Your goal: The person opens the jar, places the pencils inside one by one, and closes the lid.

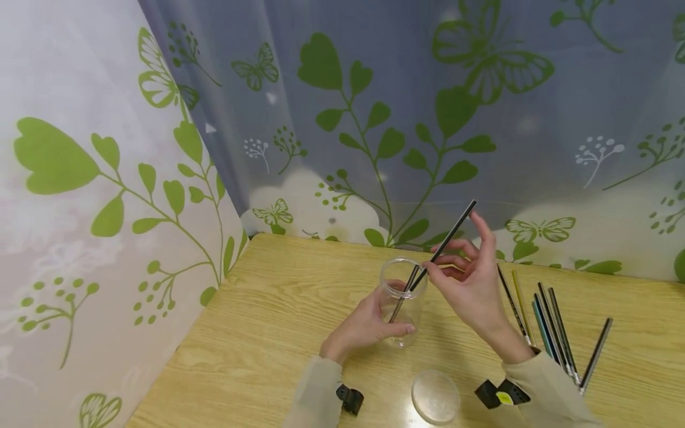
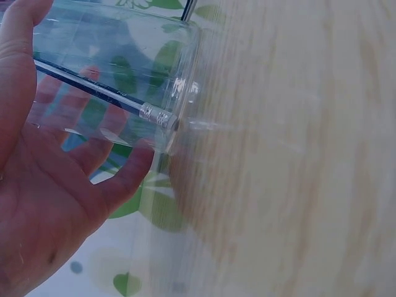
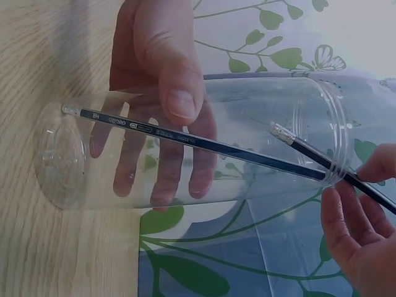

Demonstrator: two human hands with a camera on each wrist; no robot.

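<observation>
My left hand (image 1: 360, 326) holds a clear plastic jar (image 1: 414, 312) upright over the table, thumb on the near side and fingers around the back. Inside the jar leans one dark pencil (image 3: 148, 129), its eraser end at the bottom, as the left wrist view also shows. My right hand (image 1: 473, 288) pinches a second dark pencil (image 1: 453, 229) between thumb and fingers, with the index finger up near its top end. This pencil slants down through the jar's mouth, and its eraser end (image 3: 283, 132) is just inside the rim.
A round clear lid (image 1: 436, 397) lies on the wooden table (image 1: 257, 333) in front of the jar. Several pencils (image 1: 553, 324), dark, teal and yellowish, lie to the right beside my right forearm. A leaf-and-butterfly patterned cloth (image 1: 342, 148) hangs behind and to the left.
</observation>
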